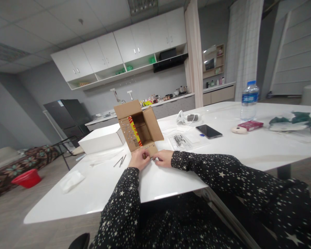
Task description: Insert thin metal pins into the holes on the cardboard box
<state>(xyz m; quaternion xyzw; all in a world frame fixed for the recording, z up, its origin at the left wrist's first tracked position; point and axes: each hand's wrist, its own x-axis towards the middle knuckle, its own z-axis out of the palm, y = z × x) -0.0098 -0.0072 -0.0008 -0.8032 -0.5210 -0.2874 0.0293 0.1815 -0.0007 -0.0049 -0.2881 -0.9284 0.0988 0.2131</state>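
An open cardboard box (150, 133) stands on the white table, its flaps spread and its opening turned toward me. Small shiny pieces dot its left flap (126, 133) and the front flap, and a red and yellow printed strip runs beside the opening. At the front flap, my left hand (139, 159) has its fingers bent together against the cardboard. My right hand (165, 158) is closed with fingertips pinched close to the left ones. Something tiny and shiny shows between the two hands, too small to name. Two thin dark rods (122, 160) lie left of my left hand.
A white box (102, 140) is behind on the left, with a crumpled tissue (72, 181) nearer. To the right lie a clear bag with dark slim pieces (180, 141), a phone (208, 131), a pink pack (251, 125) and a water bottle (249, 100). The table's front edge is close.
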